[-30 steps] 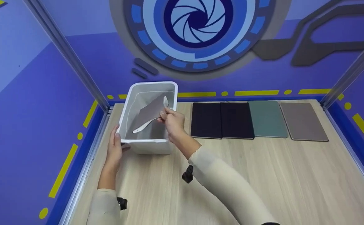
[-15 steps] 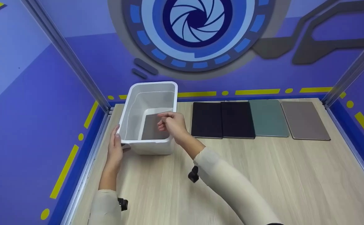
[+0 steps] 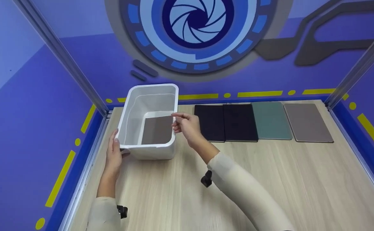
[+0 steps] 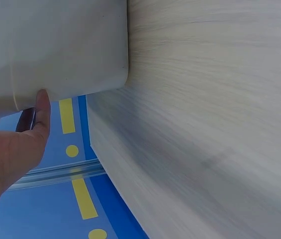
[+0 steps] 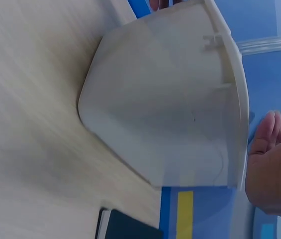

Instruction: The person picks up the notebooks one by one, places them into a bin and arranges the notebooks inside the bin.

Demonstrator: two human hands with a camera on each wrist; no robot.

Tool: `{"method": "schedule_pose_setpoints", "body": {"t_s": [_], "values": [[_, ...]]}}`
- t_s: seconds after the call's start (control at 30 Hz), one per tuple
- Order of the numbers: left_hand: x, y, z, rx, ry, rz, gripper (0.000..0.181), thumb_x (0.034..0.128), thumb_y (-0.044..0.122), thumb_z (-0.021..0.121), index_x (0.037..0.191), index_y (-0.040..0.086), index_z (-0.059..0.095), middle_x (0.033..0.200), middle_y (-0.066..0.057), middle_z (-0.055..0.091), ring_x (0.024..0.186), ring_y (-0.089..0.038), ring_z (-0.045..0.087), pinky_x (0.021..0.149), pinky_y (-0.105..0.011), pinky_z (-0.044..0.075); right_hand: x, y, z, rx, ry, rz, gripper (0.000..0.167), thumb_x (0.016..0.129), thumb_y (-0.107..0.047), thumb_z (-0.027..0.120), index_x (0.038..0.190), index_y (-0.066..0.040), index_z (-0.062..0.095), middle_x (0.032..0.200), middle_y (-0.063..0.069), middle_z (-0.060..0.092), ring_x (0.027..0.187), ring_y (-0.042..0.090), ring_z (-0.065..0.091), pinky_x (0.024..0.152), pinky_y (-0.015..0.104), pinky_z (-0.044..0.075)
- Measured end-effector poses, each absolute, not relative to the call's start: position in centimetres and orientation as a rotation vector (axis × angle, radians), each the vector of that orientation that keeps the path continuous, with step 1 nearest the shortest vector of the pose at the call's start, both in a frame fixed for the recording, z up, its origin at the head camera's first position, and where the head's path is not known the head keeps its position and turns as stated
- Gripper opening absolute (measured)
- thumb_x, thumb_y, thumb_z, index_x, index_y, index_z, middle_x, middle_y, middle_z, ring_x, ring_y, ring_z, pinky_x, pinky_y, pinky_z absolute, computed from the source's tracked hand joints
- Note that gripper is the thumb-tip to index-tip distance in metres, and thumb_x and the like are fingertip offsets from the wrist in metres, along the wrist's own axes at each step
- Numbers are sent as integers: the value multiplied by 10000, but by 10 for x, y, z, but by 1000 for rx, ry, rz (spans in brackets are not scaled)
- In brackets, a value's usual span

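Note:
A white bin (image 3: 151,152) stands at the left of the table, and a brown notebook (image 3: 157,130) lies flat on its floor. My left hand (image 3: 114,157) grips the bin's near left corner at the rim; the left wrist view shows part of this hand (image 4: 18,149) against the outer wall (image 4: 65,50). At the bin's right rim is my right hand (image 3: 188,128), holding nothing, index finger extended and the others loosely curled. In the right wrist view that hand (image 5: 274,167) is beside the rim; whether it touches the rim, I cannot tell.
Right of the bin, two black notebooks (image 3: 208,120), (image 3: 240,122), a green notebook (image 3: 271,120) and a taupe notebook (image 3: 308,122) lie in a row along the back of the wooden table (image 3: 254,170). Blue and purple panels (image 3: 78,73) with metal posts enclose the sides and back.
The brown notebook was held tilted over the bin and now lies flat inside. My right hand has let go and moved right to the rim. My left hand stays at its corner.

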State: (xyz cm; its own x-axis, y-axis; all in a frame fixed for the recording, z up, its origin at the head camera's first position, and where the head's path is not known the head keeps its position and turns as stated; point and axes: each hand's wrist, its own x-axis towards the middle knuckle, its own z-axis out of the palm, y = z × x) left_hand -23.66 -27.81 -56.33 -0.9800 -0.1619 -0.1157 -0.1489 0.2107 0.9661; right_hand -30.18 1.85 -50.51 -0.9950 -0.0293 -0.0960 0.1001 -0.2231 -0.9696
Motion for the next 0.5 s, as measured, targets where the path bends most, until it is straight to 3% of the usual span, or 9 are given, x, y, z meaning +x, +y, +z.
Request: {"method": "schedule_pose_setpoints", "body": {"t_s": [0.13, 0.27, 0.37, 0.5], "values": [[-238, -279, -564, 332, -2438, -1943, 582, 1160, 502, 143, 1726, 382, 79, 1774, -145, 218, 1461, -387, 456, 1176, -601, 445, -305, 34, -511, 95, 1936, -2384, 249, 1031, -50, 603, 1197, 57, 755, 651, 13, 646, 530, 87, 581, 519, 206, 538], [-238, -279, -563, 342, -2438, -1945, 581, 1159, 505, 137, 1725, 390, 73, 1775, -138, 219, 1460, -383, 459, 1187, -601, 441, -307, 51, -517, 81, 1995, -2376, 226, 1046, -94, 619, 1174, -6, 782, 648, 0, 656, 526, 82, 579, 522, 209, 542], [-237, -279, -563, 333, -2444, -1948, 578, 1157, 514, 136, 1721, 407, 75, 1779, -130, 213, 1475, -376, 445, 1192, -596, 435, -308, 66, -522, 58, 2050, -2378, 270, 1100, -214, 589, 1141, -49, 799, 654, 2, 663, 545, 94, 586, 549, 229, 559], [-236, -277, -562, 316, -2446, -1932, 578, 1159, 507, 151, 1723, 389, 99, 1729, -156, 275, 1396, -343, 489, 1112, -501, 490, -311, 86, -526, 73, 2112, -2369, 465, 1125, -452, 526, 1117, -89, 816, 639, 0, 672, 554, 110, 592, 575, 259, 568]]}}
